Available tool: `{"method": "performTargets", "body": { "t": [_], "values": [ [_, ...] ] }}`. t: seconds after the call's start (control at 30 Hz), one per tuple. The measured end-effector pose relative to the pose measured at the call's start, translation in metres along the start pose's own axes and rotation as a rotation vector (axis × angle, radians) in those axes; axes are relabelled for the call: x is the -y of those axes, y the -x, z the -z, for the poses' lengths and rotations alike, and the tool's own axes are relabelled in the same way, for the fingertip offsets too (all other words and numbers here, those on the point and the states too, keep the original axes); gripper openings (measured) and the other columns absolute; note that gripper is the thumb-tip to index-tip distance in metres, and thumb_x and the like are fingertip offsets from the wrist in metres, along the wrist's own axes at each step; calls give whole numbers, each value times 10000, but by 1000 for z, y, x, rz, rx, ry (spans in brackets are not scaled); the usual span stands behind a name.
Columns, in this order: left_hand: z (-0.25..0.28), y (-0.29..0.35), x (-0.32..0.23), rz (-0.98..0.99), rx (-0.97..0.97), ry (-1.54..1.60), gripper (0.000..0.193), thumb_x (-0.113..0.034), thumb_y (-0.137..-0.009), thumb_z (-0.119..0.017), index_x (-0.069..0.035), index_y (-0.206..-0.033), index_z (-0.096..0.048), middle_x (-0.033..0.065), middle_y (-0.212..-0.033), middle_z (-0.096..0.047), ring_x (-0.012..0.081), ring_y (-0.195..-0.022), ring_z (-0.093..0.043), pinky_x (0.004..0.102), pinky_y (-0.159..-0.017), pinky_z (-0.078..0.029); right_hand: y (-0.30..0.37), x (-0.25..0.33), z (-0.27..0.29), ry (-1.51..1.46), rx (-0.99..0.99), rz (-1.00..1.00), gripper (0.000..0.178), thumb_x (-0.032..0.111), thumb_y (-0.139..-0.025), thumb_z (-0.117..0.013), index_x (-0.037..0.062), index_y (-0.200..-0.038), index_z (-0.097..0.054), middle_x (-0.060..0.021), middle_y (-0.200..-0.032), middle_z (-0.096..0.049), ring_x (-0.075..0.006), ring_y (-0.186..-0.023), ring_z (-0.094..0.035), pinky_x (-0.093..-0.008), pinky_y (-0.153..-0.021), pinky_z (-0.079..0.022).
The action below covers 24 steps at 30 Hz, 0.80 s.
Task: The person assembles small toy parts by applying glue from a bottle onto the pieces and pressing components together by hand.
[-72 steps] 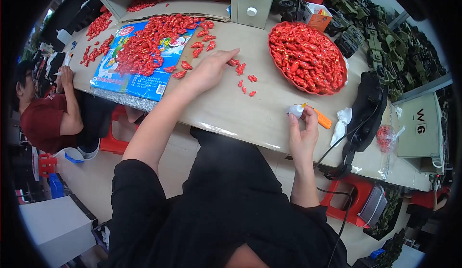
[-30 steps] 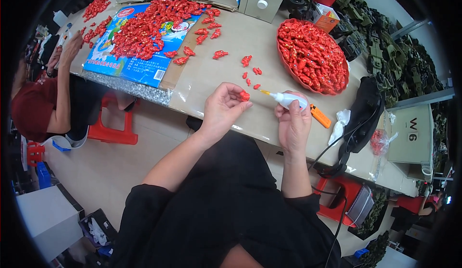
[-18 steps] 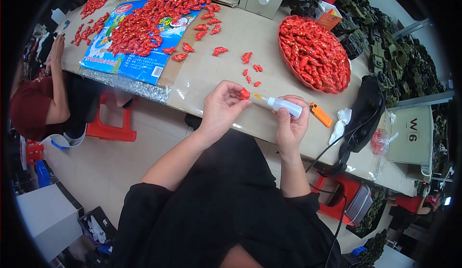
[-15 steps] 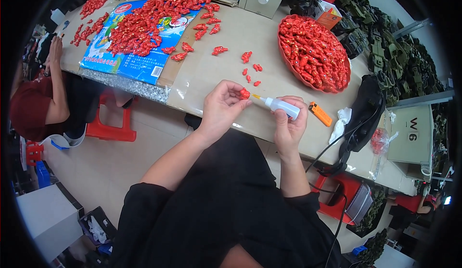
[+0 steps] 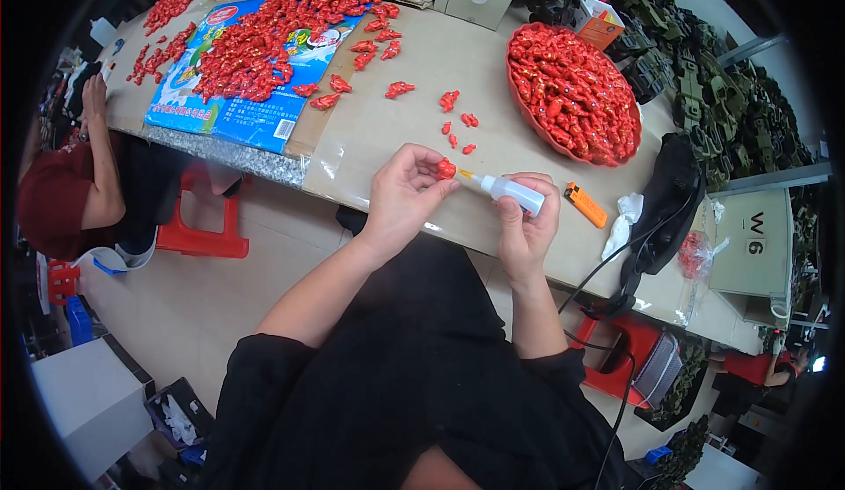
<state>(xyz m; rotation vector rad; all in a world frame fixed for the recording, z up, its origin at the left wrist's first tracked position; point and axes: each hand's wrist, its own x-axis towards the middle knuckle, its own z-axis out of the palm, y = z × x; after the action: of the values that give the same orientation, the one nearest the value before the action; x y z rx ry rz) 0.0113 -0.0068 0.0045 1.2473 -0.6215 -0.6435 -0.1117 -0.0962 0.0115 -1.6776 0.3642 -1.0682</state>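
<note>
Between thumb and fingers my left hand (image 5: 398, 193) pinches a small red plastic figure piece (image 5: 446, 169) above the table's front edge. My right hand (image 5: 529, 226) is closed round a small translucent squeeze bottle (image 5: 514, 194) with a thin yellowish nozzle (image 5: 466, 174). That nozzle points left, its tip at or very close to the red piece; whether they touch I cannot tell. Beyond my hands lie several loose red pieces (image 5: 449, 100). A red bowl (image 5: 576, 157) heaped with similar pieces stands to the right.
A blue printed cardboard sheet (image 5: 255, 120) bears a pile of red pieces at the left. An orange lighter (image 5: 585, 205), a crumpled white tissue (image 5: 623, 226) and a black bag with a cable (image 5: 664, 204) lie to the right. A person in dark red (image 5: 62, 195) sits at the far left.
The nozzle tip has come slightly closer to the red piece as the bottle shifted a little left. My left hand keeps its pinch almost unmoved.
</note>
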Motion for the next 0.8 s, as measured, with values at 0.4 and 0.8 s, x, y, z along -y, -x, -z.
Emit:
{"method": "performTargets", "body": {
  "t": [0.4,0.8],
  "values": [
    [2,-1,-2,21,19,-37,251,79,-726,-604,25,-912,-444,74,-852,-533,95,-792,-546,211,-732,-478,-2,0,0,8,-13,18,258,144,-814,-573,-17,-945,-418,-120,-912,-474,-141,-761,-489,-235,-657,-424],
    [1,-1,-2,20,11,-40,255,81,-725,-604,29,-919,-447,74,-852,-535,92,-774,-549,205,-721,-475,1,-1,2,-24,1,-28,251,140,-812,-576,-13,-936,-420,-110,-911,-466,-143,-777,-483,-235,-679,-416]
  ]
}}
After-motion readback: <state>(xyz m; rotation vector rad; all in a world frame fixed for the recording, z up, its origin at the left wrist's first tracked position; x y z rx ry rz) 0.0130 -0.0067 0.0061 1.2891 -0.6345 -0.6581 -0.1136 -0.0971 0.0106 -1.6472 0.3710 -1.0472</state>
